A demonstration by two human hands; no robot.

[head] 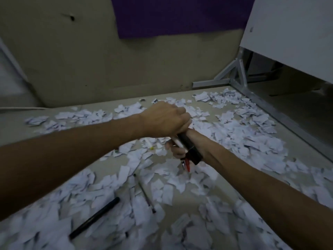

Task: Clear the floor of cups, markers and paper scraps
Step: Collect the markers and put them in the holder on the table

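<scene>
— Any writing you can read on the paper scraps [234, 134] around the hands?
— Faint dark marks, too blurred. The pens [187, 148] in the hands show no readable brand either

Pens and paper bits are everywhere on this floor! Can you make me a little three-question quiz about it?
1. True or false: both hands are on the pen bundle.
2. What covers the floor? A) cups B) paper scraps C) leaves
3. Fill in: the long black marker on the floor lies toward the person's ____ side.

Key: 1 true; 2 B; 3 left.
</scene>
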